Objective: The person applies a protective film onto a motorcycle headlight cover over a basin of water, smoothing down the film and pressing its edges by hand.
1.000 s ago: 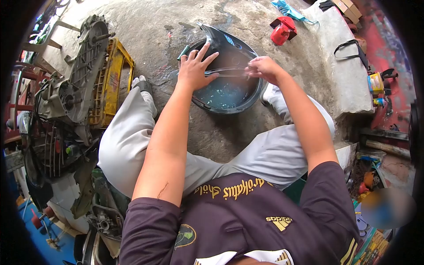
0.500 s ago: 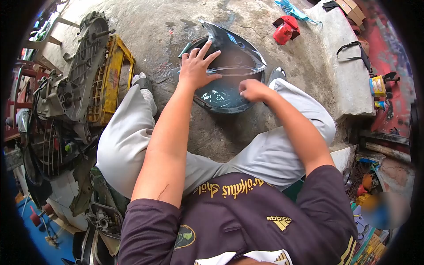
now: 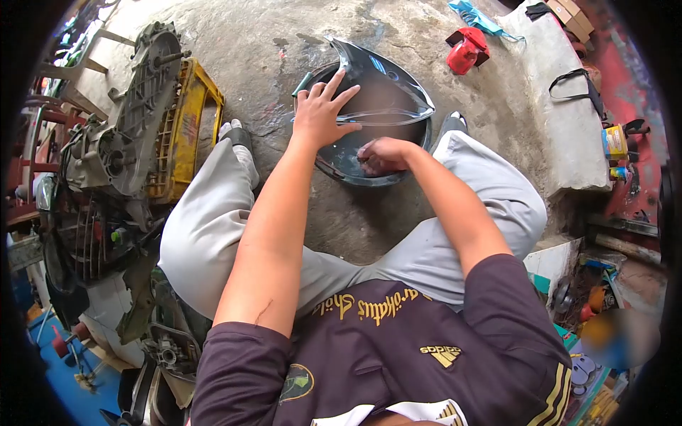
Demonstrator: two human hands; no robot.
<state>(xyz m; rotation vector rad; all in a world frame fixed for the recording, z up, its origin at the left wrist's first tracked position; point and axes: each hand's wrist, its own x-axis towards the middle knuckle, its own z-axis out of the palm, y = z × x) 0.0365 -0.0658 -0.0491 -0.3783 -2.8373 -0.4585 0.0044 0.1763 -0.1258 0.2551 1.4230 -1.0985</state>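
A black basin (image 3: 329, 169) holding murky water stands on the floor between my feet. Resting across it is a dark, glossy, pointed panel (image 3: 383, 89), which looks like a motorcycle fairing piece with a blue and white decal. My left hand (image 3: 317, 117) lies on the panel's left part, fingers spread and stretched out. Over the near side of the basin, at the water, my right hand (image 3: 382, 155) has its fingers curled together. Whatever those fingers may hold is hidden. A greenish edge piece (image 3: 302, 84) shows at the basin's left rim.
To the left, a grey engine casing (image 3: 135, 121) leans by a yellow crate (image 3: 188, 128). A red part (image 3: 465, 53) and a blue cloth-like item (image 3: 479, 20) lie beyond the basin. A concrete ledge (image 3: 568, 135) runs along the right, with tools and a can (image 3: 614, 142) past it.
My right hand has moved left and down, from the panel's near edge to the water at the basin's near side. My left hand stays spread on the panel.
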